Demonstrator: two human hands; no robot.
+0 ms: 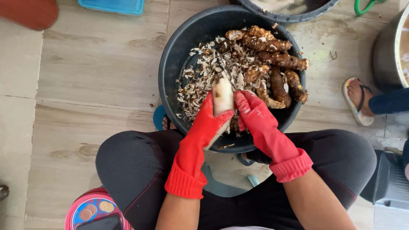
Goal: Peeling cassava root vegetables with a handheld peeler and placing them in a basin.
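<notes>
My red-gloved left hand (207, 123) grips the half-peeled cassava root (223, 96) low at the dark basin's (170, 64) six o'clock, right hand (251, 111) closed beside it; it looks stiff, heavy, slippery where bared.

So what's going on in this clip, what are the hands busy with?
A seated person in red rubber gloves works over a dark round basin. The left hand grips a pale, mostly peeled root, and the right hand presses against its side. Whether it holds a tool is hidden. Brown unpeeled roots lie heaped on the basin's far side, with peel scraps spread beside them.
</notes>
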